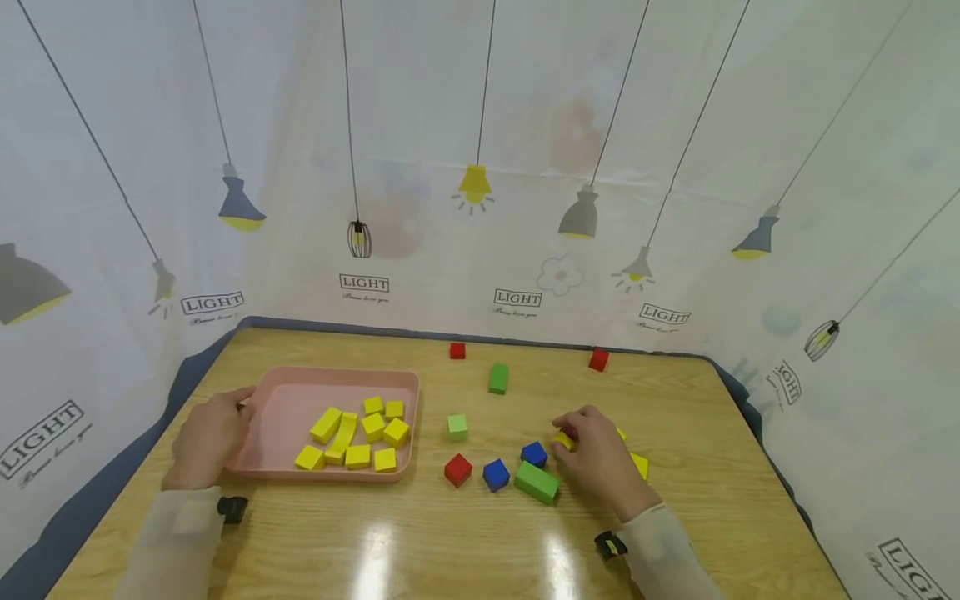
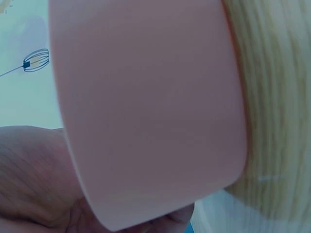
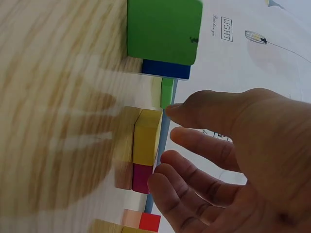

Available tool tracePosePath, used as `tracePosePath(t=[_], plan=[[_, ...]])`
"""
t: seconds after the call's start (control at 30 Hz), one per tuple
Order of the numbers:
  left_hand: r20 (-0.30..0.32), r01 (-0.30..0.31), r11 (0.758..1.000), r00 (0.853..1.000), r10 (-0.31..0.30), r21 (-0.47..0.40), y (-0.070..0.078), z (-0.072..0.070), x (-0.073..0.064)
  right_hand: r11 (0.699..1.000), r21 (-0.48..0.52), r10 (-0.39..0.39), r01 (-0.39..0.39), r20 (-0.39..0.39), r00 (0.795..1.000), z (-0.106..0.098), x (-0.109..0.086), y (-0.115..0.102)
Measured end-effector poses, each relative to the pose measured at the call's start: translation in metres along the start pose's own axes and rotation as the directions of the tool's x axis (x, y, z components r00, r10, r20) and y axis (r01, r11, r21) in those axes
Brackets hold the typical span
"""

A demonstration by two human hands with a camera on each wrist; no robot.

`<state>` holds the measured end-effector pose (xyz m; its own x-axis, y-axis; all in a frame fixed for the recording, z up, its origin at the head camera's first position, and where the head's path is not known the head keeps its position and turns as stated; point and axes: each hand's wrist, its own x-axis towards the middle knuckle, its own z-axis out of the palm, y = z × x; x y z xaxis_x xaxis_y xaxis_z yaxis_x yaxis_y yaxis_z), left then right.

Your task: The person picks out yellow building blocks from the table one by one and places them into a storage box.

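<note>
A pink tray [image 1: 281, 425] holds several yellow blocks [image 1: 358, 456] of cube and longer shapes. At its left rim is my left hand [image 1: 213, 433], gripping the edge; in the left wrist view the tray wall [image 2: 150, 111] hides part of the fingers. My right hand [image 1: 600, 458] reaches low over the table. Its thumb and fingers, loosely bent, hover around a yellow block [image 3: 147, 138] without closing on it. Beside that block in the right wrist view lies a magenta block [image 3: 142, 178]. Just left of the hand are a green block [image 1: 537, 482] and a blue cube [image 1: 533, 454].
Another blue cube [image 1: 496, 475], a red cube [image 1: 458, 470] and a light green cube [image 1: 457, 427] lie between tray and right hand. Farther back are a green block [image 1: 498, 378] and red cubes [image 1: 598, 359]. A yellow block [image 1: 640, 465] shows right of the right hand. A printed curtain [image 1: 450, 250] surrounds the table.
</note>
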<state>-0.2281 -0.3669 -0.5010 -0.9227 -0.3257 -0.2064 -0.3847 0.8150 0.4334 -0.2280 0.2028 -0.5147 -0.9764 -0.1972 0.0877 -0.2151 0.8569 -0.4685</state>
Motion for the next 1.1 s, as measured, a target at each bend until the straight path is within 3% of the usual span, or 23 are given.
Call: tracePosePath(t=[0.4, 0.73, 1.1], plan=[[0.007, 0.007, 1.0, 1.0, -0.007, -0.001, 0.001, 0.0, 0.001, 0.999, -0.026, 0.025, -0.024, 0.049, 0.998, -0.002, -0.003, -0.004], [0.013, 0.02, 1.0, 1.0, -0.02, -0.001, 0.002, -0.001, 0.001, 0.999, -0.018, -0.033, 0.034, 0.04, 0.999, 0.005, -0.002, 0.006], [0.007, 0.01, 1.0, 1.0, -0.01, -0.003, 0.0, -0.001, 0.001, 0.999, -0.027, 0.039, -0.037, 0.078, 0.996, 0.0, -0.002, -0.006]])
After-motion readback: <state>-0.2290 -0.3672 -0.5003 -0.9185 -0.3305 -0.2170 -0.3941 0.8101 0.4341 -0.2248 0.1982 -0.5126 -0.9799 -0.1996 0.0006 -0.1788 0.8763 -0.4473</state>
